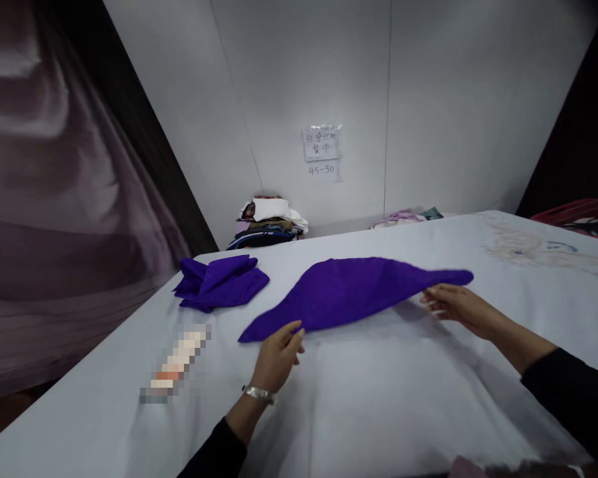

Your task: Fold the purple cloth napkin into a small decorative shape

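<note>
A purple cloth napkin [349, 289] is stretched between my two hands over the white-covered table, its far edge bulging upward and its right corner trailing past my fingers. My left hand [279, 355], with a silver band on its wrist, pinches the near edge toward the left end. At the right, my right hand [451, 305] grips the same edge close to the narrow right end; its lower fingers hang loosely curled. A second purple napkin [219, 282] lies crumpled at the left of the table, apart from both hands.
A blurred-out oblong item [177, 365] lies at the front left of the white table cover [379, 405]. Folded clothes [266, 222] are stacked by the back wall, with more fabric [403, 218] to their right. Paper signs [322, 153] hang on the wall. A curtain [54, 199] borders the left.
</note>
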Available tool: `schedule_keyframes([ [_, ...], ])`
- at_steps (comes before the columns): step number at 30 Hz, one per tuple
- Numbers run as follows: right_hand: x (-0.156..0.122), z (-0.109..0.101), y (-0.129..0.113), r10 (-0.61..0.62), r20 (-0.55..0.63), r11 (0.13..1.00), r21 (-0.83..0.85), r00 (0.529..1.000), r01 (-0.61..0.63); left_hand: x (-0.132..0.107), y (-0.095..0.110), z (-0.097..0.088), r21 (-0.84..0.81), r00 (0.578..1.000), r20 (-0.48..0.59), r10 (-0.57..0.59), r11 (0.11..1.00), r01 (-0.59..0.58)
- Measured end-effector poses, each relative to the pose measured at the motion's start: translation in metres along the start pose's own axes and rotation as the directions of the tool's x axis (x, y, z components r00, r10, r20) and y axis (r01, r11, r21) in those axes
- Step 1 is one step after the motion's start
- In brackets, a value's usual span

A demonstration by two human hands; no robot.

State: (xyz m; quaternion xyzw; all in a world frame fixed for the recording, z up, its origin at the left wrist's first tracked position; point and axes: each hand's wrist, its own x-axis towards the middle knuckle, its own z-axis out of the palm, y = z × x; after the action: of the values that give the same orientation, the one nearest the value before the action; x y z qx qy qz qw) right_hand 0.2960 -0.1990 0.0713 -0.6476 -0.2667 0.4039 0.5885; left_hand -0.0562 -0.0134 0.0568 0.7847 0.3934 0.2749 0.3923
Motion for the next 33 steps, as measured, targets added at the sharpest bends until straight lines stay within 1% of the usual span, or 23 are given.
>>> schedule_keyframes([
  [1, -0.006, -0.004, 0.006, 0.060, 0.026, 0.992, -0.113, 0.998, -0.056, -0.001, -0.004, -0.003, 0.008, 1.000, 0.001, -0.021, 1.000, 0.021],
  [2, -0.011, -0.008, 0.008, 0.091, 0.047, 0.976, -0.205, 0.995, -0.080, 0.001, -0.007, -0.007, 0.034, 1.000, -0.020, -0.020, 0.999, 0.020],
  [3, -0.014, -0.009, 0.007, 0.093, 0.067, 0.961, -0.266, 0.993, -0.072, 0.005, -0.008, -0.011, 0.091, 0.999, -0.052, 0.004, 0.996, 0.000],
  [5, -0.011, -0.007, 0.001, 0.020, 0.106, 0.949, -0.314, 0.994, 0.014, 0.021, -0.011, -0.017, 0.258, 0.992, -0.103, 0.070, 0.965, -0.041],
  [6, -0.005, -0.004, -0.002, -0.041, 0.119, 0.940, -0.331, 0.992, 0.079, 0.032, -0.012, -0.017, 0.353, 0.989, -0.115, 0.097, 0.934, -0.050],
  [7, 0.004, -0.001, -0.006, -0.106, 0.122, 0.910, -0.389, 0.987, 0.145, 0.043, -0.014, -0.016, 0.420, 0.987, -0.120, 0.109, 0.906, -0.049],
  [8, 0.016, 0.004, -0.007, -0.163, 0.115, 0.855, -0.480, 0.980, 0.198, 0.054, -0.016, -0.014, 0.464, 0.987, -0.119, 0.111, 0.885, -0.044],
  [9, 0.029, 0.009, -0.008, -0.212, 0.103, 0.774, -0.589, 0.972, 0.232, 0.064, -0.019, -0.010, 0.495, 0.988, -0.115, 0.105, 0.868, -0.035],
  [10, 0.044, 0.013, -0.007, -0.256, 0.091, 0.664, -0.707, 0.962, 0.243, 0.074, -0.022, -0.005, 0.520, 0.989, -0.111, 0.094, 0.854, -0.023],
  [11, 0.059, 0.017, -0.005, -0.280, 0.083, 0.586, -0.774, 0.956, 0.239, 0.082, -0.025, 0.001, 0.548, 0.991, -0.107, 0.079, 0.837, -0.007],
  [13, 0.087, 0.025, 0.003, -0.306, 0.071, 0.479, -0.850, 0.949, 0.218, 0.094, -0.032, 0.011, 0.599, 0.993, -0.106, 0.042, 0.800, 0.030],
  [15, 0.109, 0.031, 0.012, -0.310, 0.057, 0.413, -0.891, 0.949, 0.188, 0.102, -0.037, 0.018, 0.638, 0.993, -0.115, 0.010, 0.767, 0.066],
  [18, 0.129, 0.040, 0.024, -0.313, 0.051, 0.303, -0.941, 0.948, 0.151, 0.108, -0.043, 0.023, 0.668, 0.991, -0.136, -0.018, 0.737, 0.105],
  [21, 0.137, 0.045, 0.030, -0.331, 0.086, 0.220, -0.961, 0.940, 0.165, 0.111, -0.047, 0.023, 0.669, 0.988, -0.150, -0.023, 0.734, 0.119],
  [25, 0.138, 0.044, 0.029, -0.370, 0.153, 0.152, -0.963, 0.916, 0.222, 0.112, -0.045, 0.020, 0.650, 0.986, -0.166, 0.030, 0.755, 0.086],
  [27, 0.136, 0.041, 0.027, -0.388, 0.173, 0.139, -0.960, 0.905, 0.243, 0.112, -0.040, 0.015, 0.629, 0.983, -0.171, 0.068, 0.776, 0.056],
  [29, 0.135, 0.040, 0.024, -0.400, 0.194, 0.141, -0.953, 0.896, 0.270, 0.110, -0.031, 0.011, 0.600, 0.981, -0.162, 0.105, 0.800, 0.014],
  [31, 0.132, 0.044, 0.022, -0.409, 0.238, 0.154, -0.934, 0.881, 0.323, 0.105, -0.015, 0.009, 0.572, 0.980, -0.138, 0.144, 0.819, -0.040],
  [33, 0.126, 0.055, 0.018, -0.421, 0.305, 0.166, -0.900, 0.854, 0.403, 0.093, 0.006, 0.011, 0.555, 0.977, -0.100, 0.190, 0.826, -0.104],
])
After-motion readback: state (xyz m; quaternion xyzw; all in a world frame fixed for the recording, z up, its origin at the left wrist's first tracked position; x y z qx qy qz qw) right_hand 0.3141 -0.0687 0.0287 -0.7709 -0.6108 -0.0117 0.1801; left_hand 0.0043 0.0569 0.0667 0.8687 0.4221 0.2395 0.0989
